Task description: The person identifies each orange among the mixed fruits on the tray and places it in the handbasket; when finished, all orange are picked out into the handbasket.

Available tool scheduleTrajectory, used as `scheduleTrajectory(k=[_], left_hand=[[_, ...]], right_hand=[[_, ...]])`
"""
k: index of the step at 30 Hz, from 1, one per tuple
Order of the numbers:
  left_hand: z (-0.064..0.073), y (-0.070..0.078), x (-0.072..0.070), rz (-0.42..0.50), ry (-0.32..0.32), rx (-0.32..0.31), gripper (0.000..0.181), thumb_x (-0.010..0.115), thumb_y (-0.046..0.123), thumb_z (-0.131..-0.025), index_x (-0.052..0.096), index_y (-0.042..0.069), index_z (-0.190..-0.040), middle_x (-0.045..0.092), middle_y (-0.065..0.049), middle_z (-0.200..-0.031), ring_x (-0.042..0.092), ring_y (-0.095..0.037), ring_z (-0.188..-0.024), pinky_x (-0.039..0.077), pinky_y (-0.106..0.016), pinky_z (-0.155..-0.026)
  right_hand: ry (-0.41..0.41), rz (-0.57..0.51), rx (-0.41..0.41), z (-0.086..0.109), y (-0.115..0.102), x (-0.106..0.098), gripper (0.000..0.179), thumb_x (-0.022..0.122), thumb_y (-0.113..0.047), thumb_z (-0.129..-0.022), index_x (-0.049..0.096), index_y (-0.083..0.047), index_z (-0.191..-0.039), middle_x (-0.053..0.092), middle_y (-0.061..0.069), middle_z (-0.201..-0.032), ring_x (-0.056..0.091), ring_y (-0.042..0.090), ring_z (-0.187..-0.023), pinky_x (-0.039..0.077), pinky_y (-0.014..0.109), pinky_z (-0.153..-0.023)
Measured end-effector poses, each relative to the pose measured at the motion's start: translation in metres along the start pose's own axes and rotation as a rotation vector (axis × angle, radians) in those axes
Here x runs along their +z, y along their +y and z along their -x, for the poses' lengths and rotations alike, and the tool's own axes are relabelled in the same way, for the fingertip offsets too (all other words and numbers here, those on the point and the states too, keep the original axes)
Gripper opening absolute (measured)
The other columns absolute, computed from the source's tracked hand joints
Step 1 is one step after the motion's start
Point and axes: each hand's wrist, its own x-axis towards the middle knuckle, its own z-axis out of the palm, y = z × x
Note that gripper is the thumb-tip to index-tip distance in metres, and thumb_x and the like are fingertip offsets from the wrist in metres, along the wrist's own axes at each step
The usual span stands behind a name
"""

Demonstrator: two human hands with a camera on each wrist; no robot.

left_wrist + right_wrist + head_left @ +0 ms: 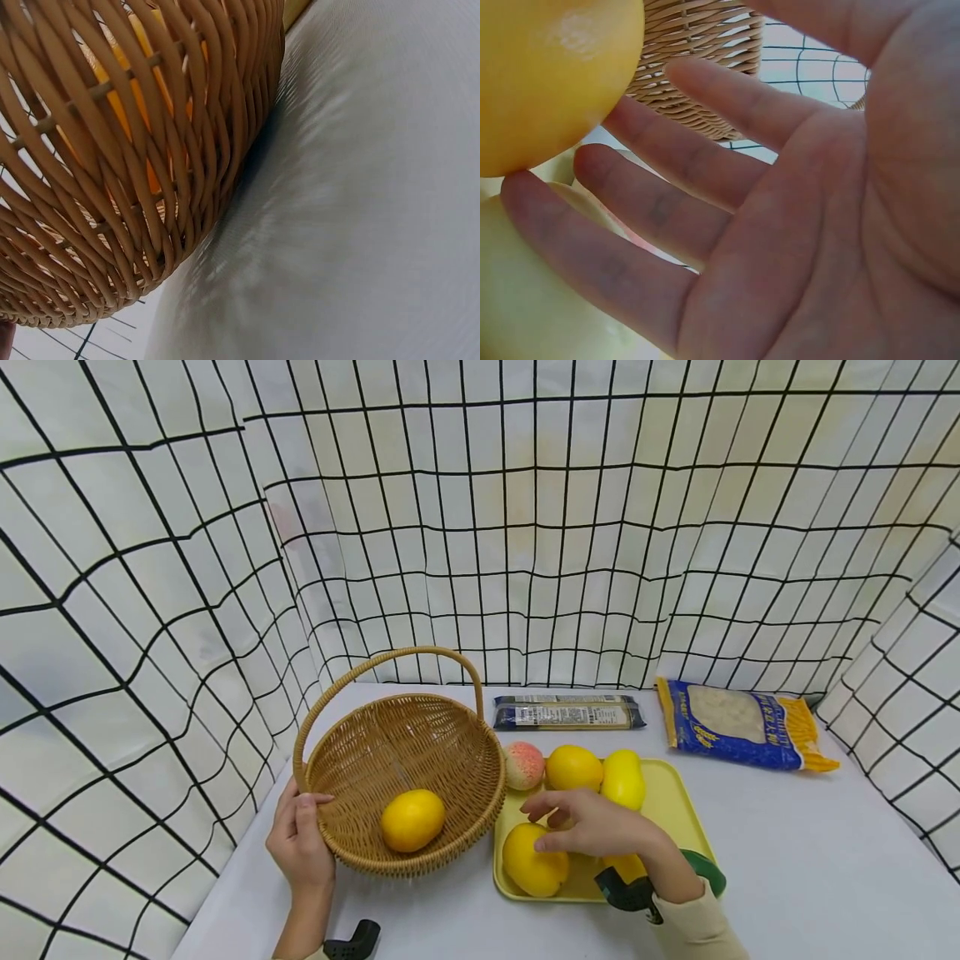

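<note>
At the left stands a wicker basket (352, 768) with an arched handle, tilted so its inside shows, with a yellow oval fruit (413, 821) in it. My left hand (303, 839) grips the basket's left rim, thumb over the edge. The weave fills much of the left wrist view. Above a yellow tray (678, 793) reaches my right hand (600, 825), fingers spread and slightly bent. Its fingertips are right at a large yellow fruit (534, 862) in the tray's front left corner. In the right wrist view the palm faces the camera beside this fruit (551, 75).
A pink peach (523, 766), a yellow round fruit (573, 767) and a long yellow fruit (623, 779) lie along the tray's back. Something dark green (708, 870) shows beside the right wrist. Behind are a dark flat packet (570, 712) and a blue-and-yellow bag (738, 725).
</note>
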Motion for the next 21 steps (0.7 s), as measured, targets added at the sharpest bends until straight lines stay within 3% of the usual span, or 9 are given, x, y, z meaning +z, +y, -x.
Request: scheduleTrajectory(k=[7,15,21], left_hand=[[0.0,0.002,0.0,0.019,-0.008,0.009,0.035,0.047,0.008,-0.096,0.063,-0.014,-0.074,0.063,-0.013,-0.128,0.054,-0.02,-0.125,0.041,-0.023,-0.101],[0.0,0.002,0.001,0.002,-0.009,0.01,0.035,0.047,0.009,-0.096,0.064,-0.013,-0.074,0.063,-0.011,-0.128,0.054,-0.018,-0.124,0.04,-0.023,-0.101],[0.0,0.001,0.0,-0.004,-0.007,0.01,0.035,0.047,0.009,-0.096,0.063,-0.013,-0.075,0.063,-0.011,-0.129,0.054,-0.018,-0.124,0.04,-0.023,-0.101]], right_hand=[[-0.048,0.069,-0.001,-0.003,0.0,0.005,0.047,0.071,-0.031,-0.089,0.06,-0.014,-0.131,0.062,-0.008,-0.127,0.059,0.017,-0.112,0.047,0.039,-0.097],[-0.083,0.088,-0.02,-0.013,0.003,0.017,0.054,0.075,-0.032,-0.085,0.058,-0.018,-0.134,0.059,-0.012,-0.129,0.054,0.005,-0.111,0.044,0.034,-0.1],[-0.103,0.128,-0.014,-0.016,0.004,0.022,0.061,0.076,-0.036,-0.083,0.054,-0.02,-0.138,0.056,-0.013,-0.133,0.051,0.006,-0.116,0.04,0.037,-0.103]])
